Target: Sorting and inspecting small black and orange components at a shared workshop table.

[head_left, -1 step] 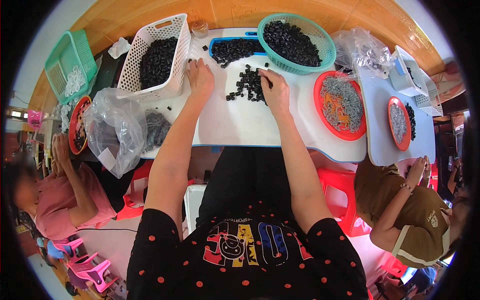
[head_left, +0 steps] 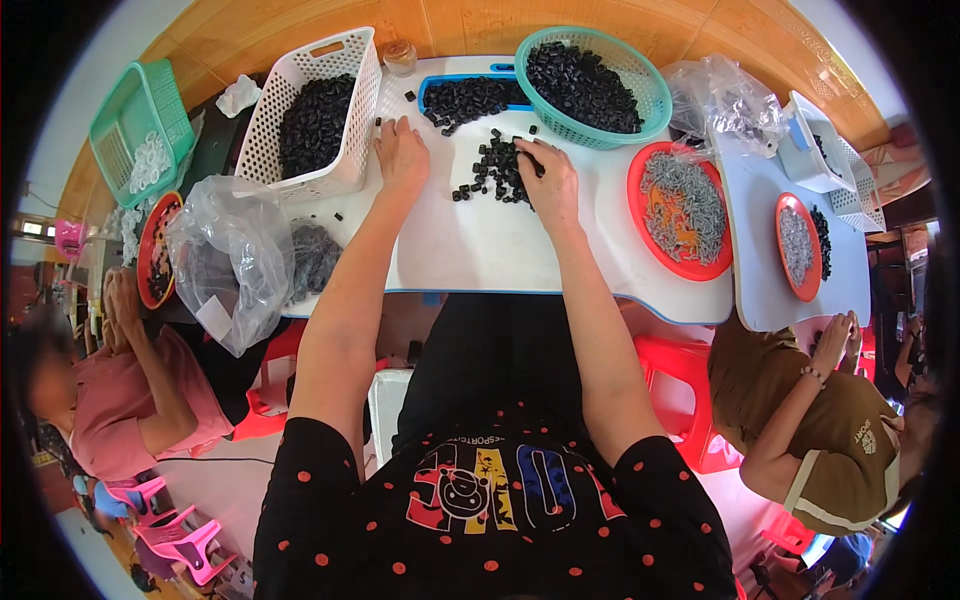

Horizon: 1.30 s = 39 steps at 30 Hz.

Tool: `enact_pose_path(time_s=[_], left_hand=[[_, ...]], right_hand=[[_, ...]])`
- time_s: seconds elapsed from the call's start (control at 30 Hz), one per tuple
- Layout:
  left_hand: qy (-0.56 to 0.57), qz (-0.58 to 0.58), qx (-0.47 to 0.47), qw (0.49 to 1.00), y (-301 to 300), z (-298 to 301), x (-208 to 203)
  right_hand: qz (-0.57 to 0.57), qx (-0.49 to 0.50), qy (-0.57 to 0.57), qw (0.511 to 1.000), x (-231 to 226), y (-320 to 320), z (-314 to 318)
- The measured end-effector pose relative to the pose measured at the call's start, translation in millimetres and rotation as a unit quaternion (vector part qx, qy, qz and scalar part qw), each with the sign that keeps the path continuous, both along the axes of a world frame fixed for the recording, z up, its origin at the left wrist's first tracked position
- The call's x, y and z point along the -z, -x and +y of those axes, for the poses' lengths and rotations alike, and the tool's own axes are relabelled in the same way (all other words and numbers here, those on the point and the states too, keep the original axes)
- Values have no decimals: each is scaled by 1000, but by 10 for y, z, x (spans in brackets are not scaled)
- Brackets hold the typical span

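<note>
My left hand (head_left: 403,158) lies on the white table (head_left: 470,250) with its fingers stretched out, close to the right side of a white basket (head_left: 258,150) full of small black plastic pieces. Nothing shows in it. At the right edge of a loose pile of small black pieces (head_left: 495,168), my right hand (head_left: 552,185) rests with fingers slightly bent and apart. Its fingertips touch or nearly touch the pile, and no piece can be seen gripped. Beyond the pile are a blue tray (head_left: 500,68) of black pieces and a round green basket (head_left: 655,105) heaped with them.
A red plate (head_left: 690,268) of grey screw-like pieces stands to the right. Clear plastic bags (head_left: 232,255) lie at the left, and another bag (head_left: 725,105) at the back right. A small jar (head_left: 400,58) stands at the back. Co-workers sit on both sides.
</note>
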<state>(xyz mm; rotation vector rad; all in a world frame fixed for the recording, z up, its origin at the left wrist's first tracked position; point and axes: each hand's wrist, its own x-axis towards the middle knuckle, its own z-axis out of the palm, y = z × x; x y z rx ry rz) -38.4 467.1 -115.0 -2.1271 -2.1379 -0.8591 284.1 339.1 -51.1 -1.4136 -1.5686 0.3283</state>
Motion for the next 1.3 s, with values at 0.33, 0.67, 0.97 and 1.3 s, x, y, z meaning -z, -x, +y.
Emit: enact_pose_path(time_s=[0.33,0.67,0.97,1.3], left_hand=[[-31,-102,100,989,-313,-616,-226],[57,80,-73,992,315,142,24],[1,-57,57,997,83,-35,-71],[-76,-131,179,972,-67,-338,-198]], right_hand=[[28,-38,49,998,29,-34,-38],[-34,-28,-20,999,242,261,-73],[21,-84,51,995,100,112,-81],[-142,-15,-65,988,130,108,-13]])
